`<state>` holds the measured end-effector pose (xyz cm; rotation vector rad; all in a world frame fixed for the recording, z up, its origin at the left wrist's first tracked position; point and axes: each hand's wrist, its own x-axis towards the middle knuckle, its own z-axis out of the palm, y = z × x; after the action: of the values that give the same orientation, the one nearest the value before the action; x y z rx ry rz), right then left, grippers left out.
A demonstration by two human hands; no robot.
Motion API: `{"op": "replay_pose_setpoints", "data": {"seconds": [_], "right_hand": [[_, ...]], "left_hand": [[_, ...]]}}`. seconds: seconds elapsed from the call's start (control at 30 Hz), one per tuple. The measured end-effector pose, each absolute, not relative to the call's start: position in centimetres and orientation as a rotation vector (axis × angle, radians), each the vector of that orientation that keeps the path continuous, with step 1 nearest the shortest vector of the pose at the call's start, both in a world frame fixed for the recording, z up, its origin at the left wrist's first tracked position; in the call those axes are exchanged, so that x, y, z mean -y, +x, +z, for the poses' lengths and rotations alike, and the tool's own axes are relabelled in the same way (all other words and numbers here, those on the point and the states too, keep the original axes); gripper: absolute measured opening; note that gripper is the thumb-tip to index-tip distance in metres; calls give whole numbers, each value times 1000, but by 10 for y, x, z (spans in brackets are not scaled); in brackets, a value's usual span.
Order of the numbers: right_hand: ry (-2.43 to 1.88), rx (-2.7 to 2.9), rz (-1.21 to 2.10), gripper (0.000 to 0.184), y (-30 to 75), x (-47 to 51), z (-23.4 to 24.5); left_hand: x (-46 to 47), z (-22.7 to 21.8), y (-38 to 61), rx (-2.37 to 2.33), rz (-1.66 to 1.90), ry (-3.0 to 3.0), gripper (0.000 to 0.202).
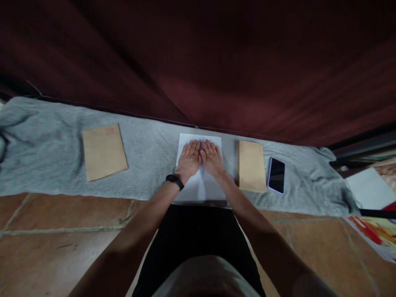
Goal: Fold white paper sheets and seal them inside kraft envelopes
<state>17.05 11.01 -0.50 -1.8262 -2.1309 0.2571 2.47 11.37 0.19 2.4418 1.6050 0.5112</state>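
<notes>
A white sheet of paper, perhaps a stack, lies in front of me on a grey cloth. My left hand rests flat on its upper part, fingers stretched forward; a black band circles that wrist. Beside it my right hand lies flat too, palm down. The two hands almost touch along their inner edges, thumbs close together. Neither hand grips anything. What lies directly beneath the palms is hidden.
A brown envelope lies to the left on the grey cloth. To the right are a stack of brown envelopes and a phone with a dark screen. A dark red curtain hangs behind. Tiled floor shows in front.
</notes>
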Motion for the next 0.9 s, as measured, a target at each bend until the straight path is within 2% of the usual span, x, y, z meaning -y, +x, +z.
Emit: {"op": "replay_pose_setpoints", "data": {"seconds": [0.33, 0.57, 0.7, 0.83, 0.9], "right_hand": [[-1944, 2045, 122, 57, 195, -152, -21], [-2038, 1945, 100, 59, 205, -106, -11], [-1892, 2081, 184, 53, 212, -33, -9], [-1744, 2244, 252, 53, 222, 29, -5], [-1697, 2293, 290, 55, 228, 46, -1]], "left_hand": [[-156, -11, 2, -1778, 456, 2343, 63], [-130, -4, -30, -1828, 556, 2307, 62], [-78, 7, -54, -1562, 597, 2425, 61], [-18, 13, -72, -1065, 412, 2632, 64], [2, 12, -76, -999, 365, 2679, 64]]}}
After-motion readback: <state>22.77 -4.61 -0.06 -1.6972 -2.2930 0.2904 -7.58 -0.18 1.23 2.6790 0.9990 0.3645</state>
